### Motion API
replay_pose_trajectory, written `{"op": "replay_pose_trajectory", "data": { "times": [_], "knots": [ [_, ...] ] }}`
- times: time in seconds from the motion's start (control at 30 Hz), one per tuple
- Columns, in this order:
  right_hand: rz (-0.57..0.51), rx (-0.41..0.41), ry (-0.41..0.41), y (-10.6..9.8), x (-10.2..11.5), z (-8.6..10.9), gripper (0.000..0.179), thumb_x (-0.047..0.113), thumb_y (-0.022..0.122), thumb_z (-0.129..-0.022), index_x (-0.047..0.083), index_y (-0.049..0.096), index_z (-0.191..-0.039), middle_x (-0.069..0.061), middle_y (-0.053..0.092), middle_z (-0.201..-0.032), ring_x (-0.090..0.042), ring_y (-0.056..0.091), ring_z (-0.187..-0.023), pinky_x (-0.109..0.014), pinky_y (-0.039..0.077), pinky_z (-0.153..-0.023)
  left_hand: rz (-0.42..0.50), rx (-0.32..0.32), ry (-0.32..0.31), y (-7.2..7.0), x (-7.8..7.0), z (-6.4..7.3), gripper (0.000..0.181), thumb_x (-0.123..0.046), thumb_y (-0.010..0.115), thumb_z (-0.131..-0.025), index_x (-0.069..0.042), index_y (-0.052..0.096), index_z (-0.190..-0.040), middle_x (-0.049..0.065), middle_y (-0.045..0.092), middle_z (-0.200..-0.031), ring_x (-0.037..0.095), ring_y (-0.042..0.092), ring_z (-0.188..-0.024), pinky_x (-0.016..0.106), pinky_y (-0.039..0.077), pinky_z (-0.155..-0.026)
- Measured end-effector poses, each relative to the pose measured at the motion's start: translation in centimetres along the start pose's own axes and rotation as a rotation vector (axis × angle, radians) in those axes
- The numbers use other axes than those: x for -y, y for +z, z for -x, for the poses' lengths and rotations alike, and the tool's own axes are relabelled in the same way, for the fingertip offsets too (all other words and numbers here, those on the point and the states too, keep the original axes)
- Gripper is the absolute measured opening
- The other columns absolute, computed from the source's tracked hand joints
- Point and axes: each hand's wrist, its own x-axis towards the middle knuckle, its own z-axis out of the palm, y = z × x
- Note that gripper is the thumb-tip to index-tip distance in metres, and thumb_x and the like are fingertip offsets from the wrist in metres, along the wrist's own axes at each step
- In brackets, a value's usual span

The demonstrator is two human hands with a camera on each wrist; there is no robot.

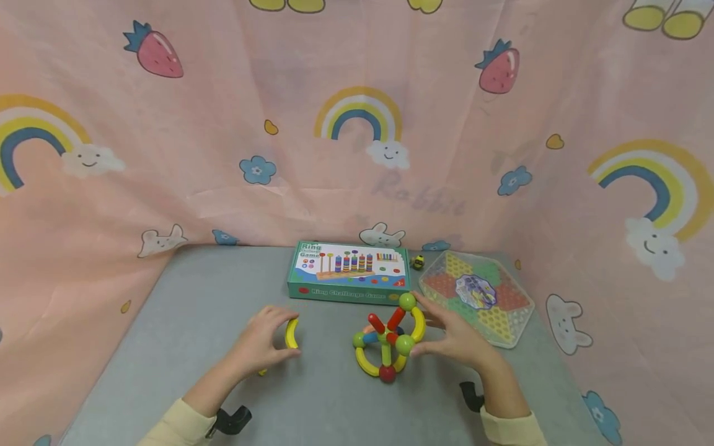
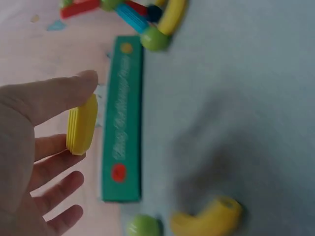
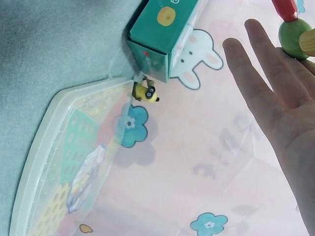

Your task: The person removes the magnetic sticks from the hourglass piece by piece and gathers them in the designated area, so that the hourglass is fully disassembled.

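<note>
My left hand (image 1: 259, 344) pinches a yellow curved rod (image 2: 82, 125) between thumb and fingertips, raised over the table. To its right, my right hand (image 1: 454, 334) holds a ball-and-rod construction (image 1: 385, 354) at its right side, thumb by one green ball (image 1: 405, 345) and fingers by the upper green ball (image 1: 407, 301). Red, blue, green and yellow rods join the balls; a red ball (image 1: 387, 373) is at its bottom. Only a green ball (image 3: 293, 37) and rod ends of it show in the right wrist view. Below my left hand lie another yellow curved piece (image 2: 209, 219) and a green ball (image 2: 143, 226).
A green Ring Challenge Game box (image 1: 348, 272) stands at the back of the grey table (image 1: 184, 310). Right of it are a small yellow-and-black toy (image 1: 417, 262) and a clear hexagonal game case (image 1: 476, 294). A pink printed cloth (image 1: 312, 204) hangs behind the table.
</note>
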Motion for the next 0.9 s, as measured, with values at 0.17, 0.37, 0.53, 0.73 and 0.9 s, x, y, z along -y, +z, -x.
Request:
{"op": "replay_pose_trajectory", "data": {
  "times": [0.17, 0.37, 0.53, 0.73, 0.9],
  "knots": [
    [0.002, 0.004, 0.007, 0.0, 0.3, 0.0, 0.105, 0.044, 0.086, -0.078, 0.024, 0.026, -0.161, -0.012, 0.03, -0.164, -0.044, 0.049, -0.136, -0.066, 0.041, -0.106, -0.088, 0.034, -0.013, 1.1, 2.5, 1.5, 0.068, -0.032, 0.095, -0.066, -0.007, 0.068, -0.123, 0.006, 0.069, -0.122, 0.03, 0.057, -0.119, 0.056, 0.042, -0.103],
    [0.012, 0.013, -0.01, -0.1, 0.5, 0.1, 0.105, 0.043, 0.086, -0.078, 0.02, 0.026, -0.161, -0.015, 0.03, -0.164, -0.044, 0.049, -0.135, -0.066, 0.041, -0.105, -0.14, 0.086, -0.05, 2.3, 4.2, 2.7, 0.068, -0.038, 0.094, -0.066, -0.01, 0.068, -0.122, 0.004, 0.069, -0.121, 0.028, 0.056, -0.117, 0.055, 0.04, -0.105],
    [0.002, 0.019, -0.005, -0.1, 0.6, 0.1, 0.105, 0.042, 0.086, -0.078, 0.021, 0.026, -0.161, -0.015, 0.03, -0.164, -0.044, 0.048, -0.136, -0.066, 0.041, -0.106, -0.15, 0.098, -0.073, 2.6, 4.7, 3.0, 0.067, -0.035, 0.094, -0.066, -0.01, 0.068, -0.122, 0.004, 0.068, -0.122, 0.028, 0.056, -0.119, 0.053, 0.041, -0.105],
    [0.014, 0.01, -0.015, -0.1, 0.5, 0.1, 0.104, 0.043, 0.086, -0.078, 0.022, 0.026, -0.161, -0.015, 0.031, -0.164, -0.044, 0.049, -0.135, -0.066, 0.041, -0.105, -0.14, 0.126, -0.102, 2.5, 4.9, 3.1, 0.069, -0.034, 0.093, -0.067, -0.01, 0.066, -0.126, 0.006, 0.066, -0.126, 0.029, 0.055, -0.12, 0.053, 0.043, -0.103],
    [0.011, 0.004, 0.001, 0.0, 0.4, 0.1, 0.106, 0.044, 0.086, -0.077, 0.025, 0.025, -0.161, -0.014, 0.031, -0.164, -0.044, 0.05, -0.135, -0.067, 0.041, -0.105, -0.105, 0.133, -0.091, 2.3, 4.6, 3.1, 0.078, -0.04, 0.091, -0.069, -0.011, 0.061, -0.134, 0.007, 0.063, -0.133, 0.03, 0.053, -0.124, 0.057, 0.041, -0.104]
  ]
}}
